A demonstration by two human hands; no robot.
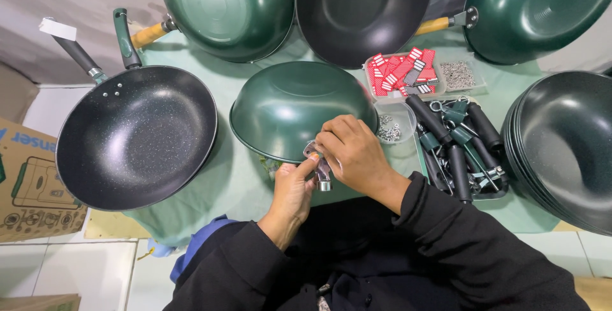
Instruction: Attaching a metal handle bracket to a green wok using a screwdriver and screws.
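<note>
An upturned dark green metal wok body lay at the centre of the pale green table cloth. At its 6 o'clock edge, both hands met over a small silver metal handle bracket. The left hand pinched the bracket from below with thumb and fingers, while the right hand curled closed over its top, fingertips pressing it against the wok's rim.

At 9 o'clock sat a finished black speckled wok with a dark handle. At 3 o'clock a tray of black and green handles lay just beside a clear round dish of small silver screws. At 2 o'clock were red and white tags in a clear box. More green and black woks ringed the far edge, and stacked black woks stood at far 3 o'clock.
</note>
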